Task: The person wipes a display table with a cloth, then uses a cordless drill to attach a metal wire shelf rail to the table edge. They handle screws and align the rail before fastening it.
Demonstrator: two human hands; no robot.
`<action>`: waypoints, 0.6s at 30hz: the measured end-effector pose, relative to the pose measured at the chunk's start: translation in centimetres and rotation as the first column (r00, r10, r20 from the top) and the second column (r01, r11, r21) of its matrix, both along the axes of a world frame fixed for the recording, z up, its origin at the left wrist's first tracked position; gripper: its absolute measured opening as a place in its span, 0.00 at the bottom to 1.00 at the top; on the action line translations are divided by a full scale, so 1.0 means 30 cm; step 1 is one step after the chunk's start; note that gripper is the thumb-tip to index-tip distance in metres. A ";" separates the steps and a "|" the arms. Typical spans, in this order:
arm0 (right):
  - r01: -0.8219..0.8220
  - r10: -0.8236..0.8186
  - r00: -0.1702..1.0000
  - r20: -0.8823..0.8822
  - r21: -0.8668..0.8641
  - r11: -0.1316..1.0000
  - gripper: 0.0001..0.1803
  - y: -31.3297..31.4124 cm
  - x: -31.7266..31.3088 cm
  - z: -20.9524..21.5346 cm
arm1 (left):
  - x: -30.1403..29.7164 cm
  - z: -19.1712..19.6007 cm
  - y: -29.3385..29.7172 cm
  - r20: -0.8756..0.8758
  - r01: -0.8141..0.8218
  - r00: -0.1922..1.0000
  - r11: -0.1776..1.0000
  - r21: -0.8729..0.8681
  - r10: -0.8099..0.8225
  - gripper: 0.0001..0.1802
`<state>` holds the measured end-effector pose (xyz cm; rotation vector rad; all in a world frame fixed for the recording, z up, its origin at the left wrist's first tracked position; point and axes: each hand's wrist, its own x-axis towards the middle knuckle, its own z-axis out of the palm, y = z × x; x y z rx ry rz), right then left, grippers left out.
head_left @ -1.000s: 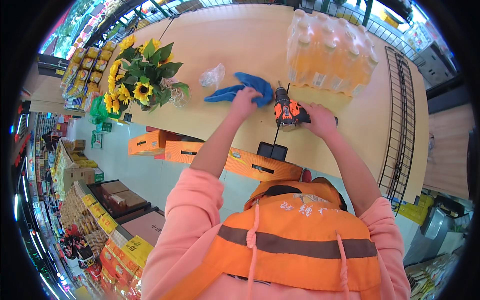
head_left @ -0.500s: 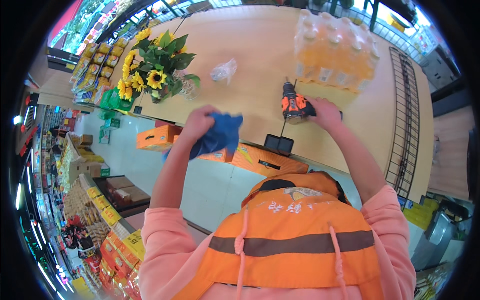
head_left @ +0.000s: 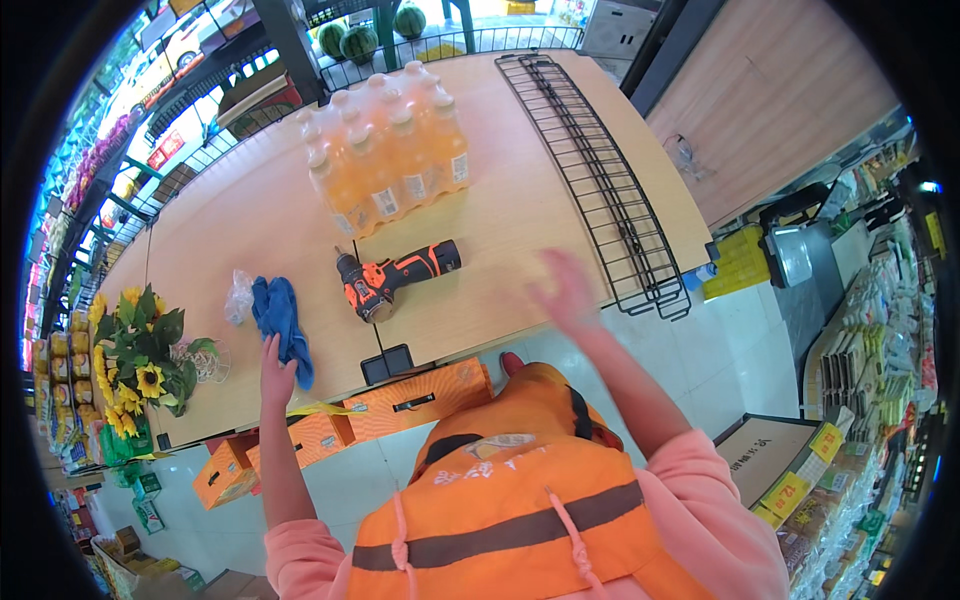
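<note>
While my left hand (head_left: pixel 278 370) was at the near left edge of the blue cloth (head_left: pixel 284 318), my right hand (head_left: pixel 568 295) hung over the right part of the bench (head_left: pixel 490 240), blurred, fingers spread and holding nothing. On the left, my fingers pointed forward with the thumb apart, pinching nothing that I could see; whether they touched the fabric or lay just beside it, I couldn't tell. The cloth itself lay loosely bunched across the front of the bench, next to a crumpled clear plastic bag (head_left: pixel 240 297).

To the right of it lay the orange and black drill (head_left: pixel 368 288), its handle pointing right, just in front of the shrink-wrapped orange bottles (head_left: pixel 385 165). My right hand was between that handle and the black wire racks (head_left: pixel 592 178), touching neither.

I judged the step in hand to be dealing with the cloth, the right hand being free. Gripping the fabric would have called for closing my left fingers and thumb on a fold; taking the drill, for bringing my right hand leftward to its handle
</note>
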<state>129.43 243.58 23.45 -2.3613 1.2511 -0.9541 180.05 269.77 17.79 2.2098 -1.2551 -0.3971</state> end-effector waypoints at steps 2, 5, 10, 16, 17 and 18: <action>0.248 -0.265 0.958 -0.114 -0.146 0.958 0.30 -0.071 -0.243 -0.015 | -0.022 0.013 0.014 -0.010 -0.064 0.998 0.998 0.004 0.064 0.34; 0.553 -0.559 0.796 -0.233 -0.096 0.828 0.34 -0.207 -0.551 -0.036 | -0.125 0.043 0.006 0.074 -0.130 0.988 0.989 -0.077 0.136 0.31; 0.633 -0.431 0.671 -0.602 0.164 0.757 0.49 -0.329 -0.650 -0.094 | -0.499 0.164 -0.087 0.152 -0.083 0.978 0.935 -0.345 0.142 0.25; 0.597 -0.429 0.568 -0.702 -0.007 0.803 0.45 -0.344 -0.582 -0.062 | -0.953 0.261 -0.414 0.058 0.084 0.996 0.976 -0.202 -0.074 0.29; 0.583 -0.405 0.561 -0.722 -0.002 0.812 0.44 -0.362 -0.587 -0.053 | -0.988 0.255 -0.462 0.096 0.054 0.994 0.991 -0.122 -0.042 0.31; 0.562 -0.416 0.567 -0.711 -0.036 0.826 0.44 -0.381 -0.595 -0.051 | -1.013 0.245 -0.513 0.078 -0.001 0.997 0.995 -0.099 0.009 0.31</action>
